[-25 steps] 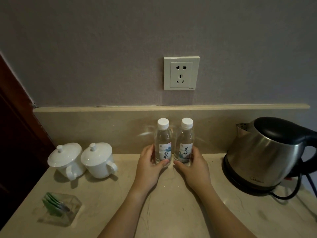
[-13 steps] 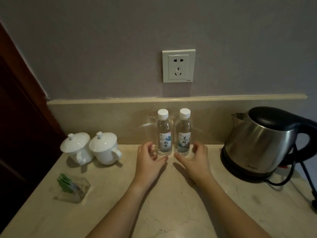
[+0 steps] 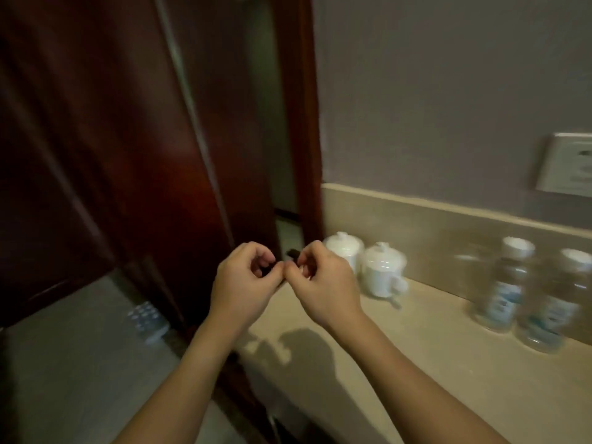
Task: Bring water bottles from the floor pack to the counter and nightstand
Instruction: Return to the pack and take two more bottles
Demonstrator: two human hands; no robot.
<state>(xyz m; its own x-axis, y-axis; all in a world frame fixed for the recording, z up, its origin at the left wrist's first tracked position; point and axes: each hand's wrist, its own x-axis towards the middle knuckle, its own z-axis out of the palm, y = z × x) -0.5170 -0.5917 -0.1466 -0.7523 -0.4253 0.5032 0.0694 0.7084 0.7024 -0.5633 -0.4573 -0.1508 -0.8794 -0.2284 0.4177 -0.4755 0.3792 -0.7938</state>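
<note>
Two water bottles (image 3: 503, 290) with white caps stand upright just beside each other at the right of the beige stone surface (image 3: 432, 363), near its low backsplash; both are blurred, so their labels cannot be read. Neither hand touches them. The left hand (image 3: 243, 283) and the right hand (image 3: 323, 283) hang in the air over the surface's left end, well apart from the bottles, fingers curled loosely inward and fingertips almost meeting; each grip is empty. Two white lidded cups (image 3: 381, 270) sit side by side beyond the right hand, between it and the bottles. A wall socket (image 3: 567, 165) shows at the right edge. Dark red wooden panelling (image 3: 128, 139) fills the left, with grey floor (image 3: 80, 363) below it and a small pale studded object (image 3: 148, 320) lying there, too blurred to identify.
</note>
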